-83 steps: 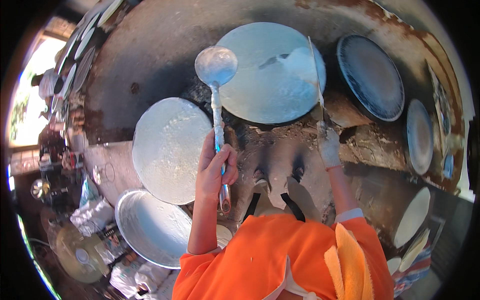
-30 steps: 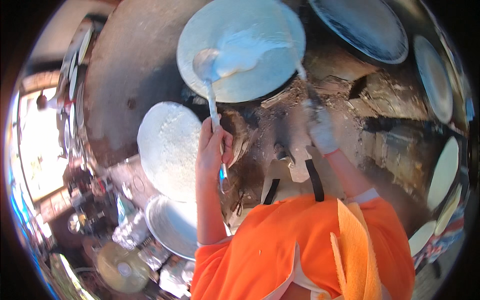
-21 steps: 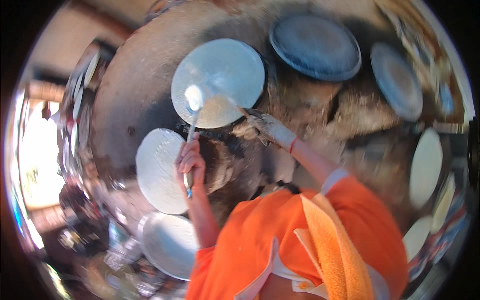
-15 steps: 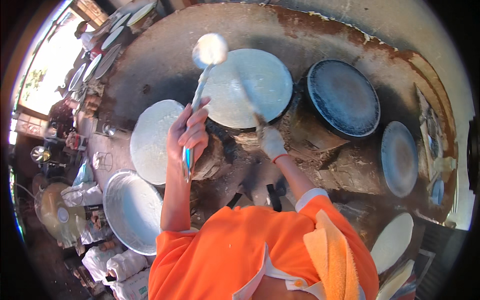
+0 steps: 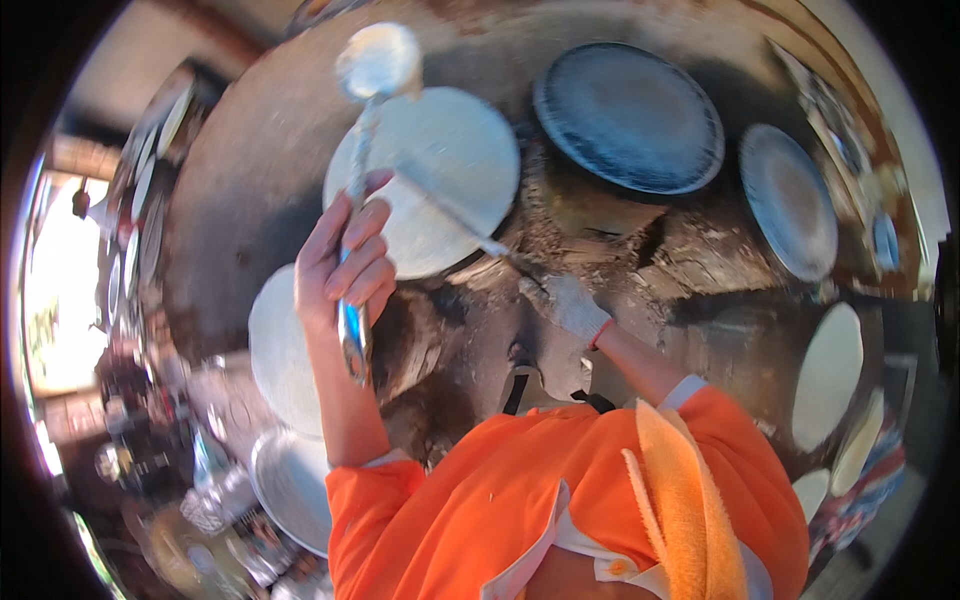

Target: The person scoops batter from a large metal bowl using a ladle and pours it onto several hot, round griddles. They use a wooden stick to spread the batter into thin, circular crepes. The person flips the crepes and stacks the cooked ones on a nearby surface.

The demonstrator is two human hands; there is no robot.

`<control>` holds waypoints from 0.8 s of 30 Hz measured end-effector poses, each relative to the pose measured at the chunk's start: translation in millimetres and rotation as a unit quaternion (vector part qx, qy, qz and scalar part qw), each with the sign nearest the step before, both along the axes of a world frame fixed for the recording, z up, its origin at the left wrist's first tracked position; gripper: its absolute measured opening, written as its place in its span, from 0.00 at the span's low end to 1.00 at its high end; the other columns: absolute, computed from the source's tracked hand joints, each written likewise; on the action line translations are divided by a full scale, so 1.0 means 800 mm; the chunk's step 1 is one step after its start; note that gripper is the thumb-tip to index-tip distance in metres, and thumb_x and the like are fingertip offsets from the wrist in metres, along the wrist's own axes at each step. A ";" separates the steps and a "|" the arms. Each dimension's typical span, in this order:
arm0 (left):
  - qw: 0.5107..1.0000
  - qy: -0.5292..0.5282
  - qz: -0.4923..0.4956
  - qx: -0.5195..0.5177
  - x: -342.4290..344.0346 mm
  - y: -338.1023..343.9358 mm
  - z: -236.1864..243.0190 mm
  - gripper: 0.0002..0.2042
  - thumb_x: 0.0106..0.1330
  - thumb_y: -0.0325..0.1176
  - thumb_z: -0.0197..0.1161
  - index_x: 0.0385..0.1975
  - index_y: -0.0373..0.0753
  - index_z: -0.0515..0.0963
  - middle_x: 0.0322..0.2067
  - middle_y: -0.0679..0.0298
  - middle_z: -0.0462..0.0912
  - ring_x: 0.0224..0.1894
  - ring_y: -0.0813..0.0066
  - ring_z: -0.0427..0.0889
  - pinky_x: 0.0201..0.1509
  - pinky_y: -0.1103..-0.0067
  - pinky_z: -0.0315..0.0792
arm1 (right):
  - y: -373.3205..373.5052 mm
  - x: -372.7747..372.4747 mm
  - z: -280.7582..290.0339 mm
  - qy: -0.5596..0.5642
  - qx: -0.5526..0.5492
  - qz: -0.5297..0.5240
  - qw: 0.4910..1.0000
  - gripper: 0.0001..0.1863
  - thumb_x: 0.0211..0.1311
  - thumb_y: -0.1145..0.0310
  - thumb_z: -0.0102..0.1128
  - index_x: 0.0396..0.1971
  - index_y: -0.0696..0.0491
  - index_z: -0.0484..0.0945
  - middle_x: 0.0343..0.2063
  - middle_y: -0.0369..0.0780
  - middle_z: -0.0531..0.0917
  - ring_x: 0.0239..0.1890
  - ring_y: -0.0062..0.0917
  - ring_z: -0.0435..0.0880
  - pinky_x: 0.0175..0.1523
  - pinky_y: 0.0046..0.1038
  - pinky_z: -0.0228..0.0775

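Observation:
My left hand (image 5: pixel 345 255) is closed around the long metal handle of a ladle (image 5: pixel 378 62), its round, whitish bowl held up above the back edge of a large griddle (image 5: pixel 460 150) coated in pale white. My right hand (image 5: pixel 570 310), in a pale, soiled glove, grips a long thin tool (image 5: pixel 450 217) that reaches leftward over the griddle, its far part blurred. Beside my left forearm lies a pale round sheet (image 5: pixel 280 345), partly hidden by the arm. Below that is a wide metal basin (image 5: pixel 280 485) with whitish contents.
Two dark griddles (image 5: pixel 628 115) (image 5: pixel 788 200) sit to the right on a soot-stained hearth (image 5: pixel 240 140). Pale discs (image 5: pixel 825 375) stand at lower right. Along the left are more discs (image 5: pixel 145 185), a bright doorway with a small figure (image 5: pixel 90 205), and clutter (image 5: pixel 215 490).
The white pool from earlier now appears spread over the griddle. My left hand has raised the ladle toward the upper left; my right hand has swung rightward, its tool now slanting more.

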State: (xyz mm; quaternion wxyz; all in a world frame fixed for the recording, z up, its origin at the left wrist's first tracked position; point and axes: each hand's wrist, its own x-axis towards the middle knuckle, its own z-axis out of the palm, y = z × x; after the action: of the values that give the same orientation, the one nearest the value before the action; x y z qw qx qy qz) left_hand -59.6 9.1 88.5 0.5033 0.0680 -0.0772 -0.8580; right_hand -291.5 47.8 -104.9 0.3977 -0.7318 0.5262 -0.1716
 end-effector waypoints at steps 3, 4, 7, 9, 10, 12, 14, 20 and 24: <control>0.997 -0.065 -0.017 -0.025 -0.064 -0.017 0.013 0.20 0.71 0.34 0.32 0.56 0.25 0.50 0.22 0.65 0.59 0.07 0.83 0.58 0.09 0.84 0.55 | -0.019 -0.063 -0.003 -0.075 0.000 -0.015 0.997 0.22 0.60 0.57 0.46 0.53 0.50 0.67 0.36 0.50 0.77 0.39 0.41 0.77 0.44 0.34 0.70; 0.997 -0.069 -0.023 -0.037 -0.087 -0.022 0.012 0.21 0.71 0.33 0.32 0.57 0.24 0.47 0.22 0.63 0.59 0.07 0.83 0.58 0.09 0.83 0.55 | -0.026 -0.089 -0.016 -0.105 0.047 -0.116 0.987 0.19 0.60 0.57 0.47 0.47 0.51 0.70 0.33 0.49 0.78 0.35 0.39 0.78 0.40 0.33 0.70; 0.991 -0.115 -0.060 -0.039 -0.185 -0.036 0.009 0.20 0.71 0.36 0.34 0.55 0.27 0.53 0.21 0.65 0.61 0.07 0.86 0.57 0.08 0.86 0.56 | -0.066 -0.180 -0.083 -0.210 0.122 -0.336 0.910 0.13 0.59 0.60 0.49 0.37 0.53 0.75 0.21 0.42 0.77 0.22 0.29 0.77 0.27 0.29 0.70; 0.985 -0.138 -0.099 -0.022 -0.255 -0.047 -0.007 0.19 0.70 0.38 0.38 0.53 0.31 0.59 0.21 0.66 0.62 0.07 0.88 0.55 0.08 0.87 0.54 | -0.084 -0.242 -0.145 -0.285 0.067 -0.390 0.873 0.11 0.61 0.61 0.48 0.38 0.51 0.73 0.16 0.35 0.73 0.15 0.20 0.70 0.18 0.23 0.65; 0.986 -0.123 -0.111 -0.010 -0.284 -0.055 -0.025 0.19 0.70 0.38 0.38 0.53 0.31 0.60 0.21 0.67 0.63 0.07 0.88 0.55 0.08 0.87 0.54 | -0.087 -0.268 -0.171 -0.330 0.040 -0.394 0.857 0.11 0.62 0.61 0.48 0.40 0.50 0.71 0.14 0.33 0.71 0.12 0.17 0.66 0.15 0.21 0.62; 0.988 -0.076 -0.138 0.010 -0.341 -0.080 -0.068 0.19 0.70 0.40 0.38 0.52 0.32 0.61 0.21 0.66 0.63 0.07 0.88 0.56 0.09 0.86 0.55 | -0.094 -0.305 -0.197 -0.369 0.051 -0.404 0.835 0.12 0.62 0.61 0.48 0.43 0.48 0.70 0.13 0.30 0.69 0.08 0.14 0.63 0.12 0.19 0.58; 0.910 -0.412 -0.046 0.001 -0.395 -0.106 -0.106 0.18 0.70 0.42 0.39 0.51 0.36 0.63 0.18 0.66 0.65 0.07 0.86 0.55 0.09 0.85 0.55 | -0.094 -0.319 -0.200 -0.384 0.097 -0.404 0.824 0.14 0.62 0.61 0.48 0.46 0.47 0.69 0.13 0.30 0.69 0.08 0.14 0.63 0.12 0.19 0.58; 0.170 -0.853 0.065 -0.489 -0.373 -0.189 -0.248 0.22 0.62 0.32 0.50 0.57 0.39 0.60 0.24 0.54 0.73 0.22 0.55 0.76 0.22 0.66 0.71 | -0.084 -0.318 -0.096 -0.530 0.173 -0.425 0.714 0.17 0.63 0.62 0.48 0.51 0.47 0.67 0.16 0.28 0.68 0.11 0.12 0.63 0.14 0.17 0.57; 0.127 -0.862 0.011 -0.491 -0.389 -0.202 -0.242 0.25 0.60 0.28 0.50 0.59 0.42 0.58 0.28 0.53 0.73 0.23 0.55 0.77 0.24 0.66 0.72 | -0.103 -0.301 -0.050 -0.484 0.119 -0.474 0.726 0.18 0.64 0.65 0.47 0.53 0.48 0.66 0.17 0.27 0.68 0.14 0.10 0.63 0.16 0.14 0.57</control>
State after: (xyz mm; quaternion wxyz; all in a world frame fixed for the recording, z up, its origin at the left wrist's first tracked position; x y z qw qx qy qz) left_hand -370.8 -152.4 -105.5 0.0400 0.5022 -0.8638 -0.0075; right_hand -532.3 -34.4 -145.3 0.5490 -0.1512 0.5566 -0.6049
